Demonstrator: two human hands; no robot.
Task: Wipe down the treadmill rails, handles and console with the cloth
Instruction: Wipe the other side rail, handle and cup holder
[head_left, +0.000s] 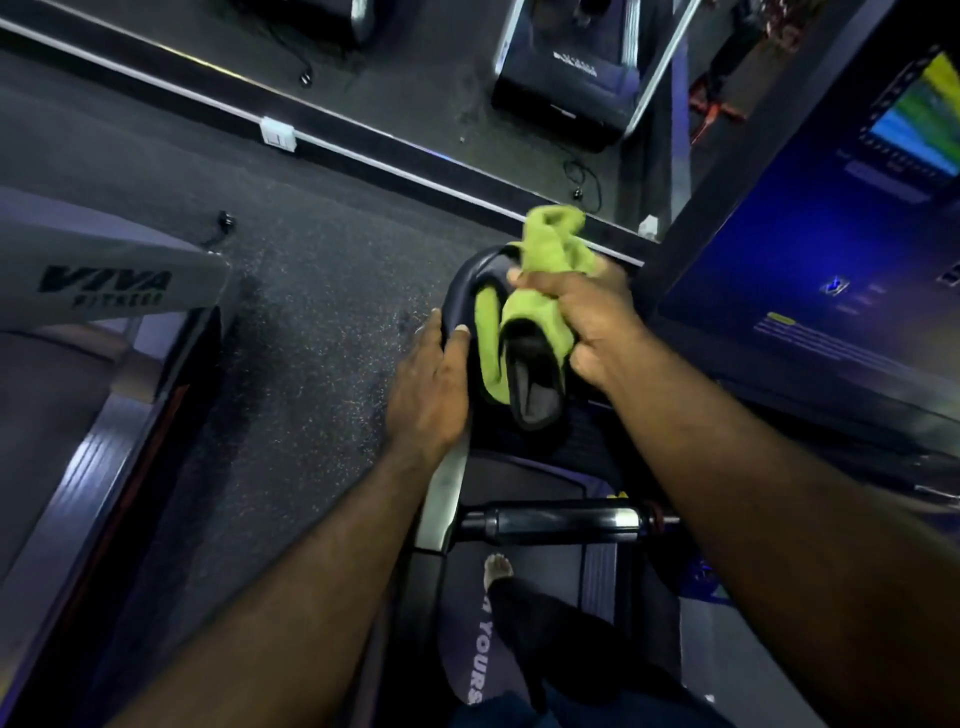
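A green cloth (545, 270) is bunched in my right hand (587, 317), which grips it against the dark curved handle (470, 280) at the left end of the treadmill's console. Part of the cloth drapes down into the dark pocket (535, 389) below the handle. My left hand (431, 389) rests flat on the outer side of that handle, fingers fairly straight. The lit console screen (841, 249) stands to the right. A silver side rail (441, 499) runs down from the handle, and a black cross grip bar (550, 522) lies below my hands.
Another treadmill with a VIVA label (104, 286) stands at the left across a strip of dark speckled floor (291, 338). A mirror wall with a white socket (278, 134) runs along the top. My bare foot (496, 569) stands on the belt below.
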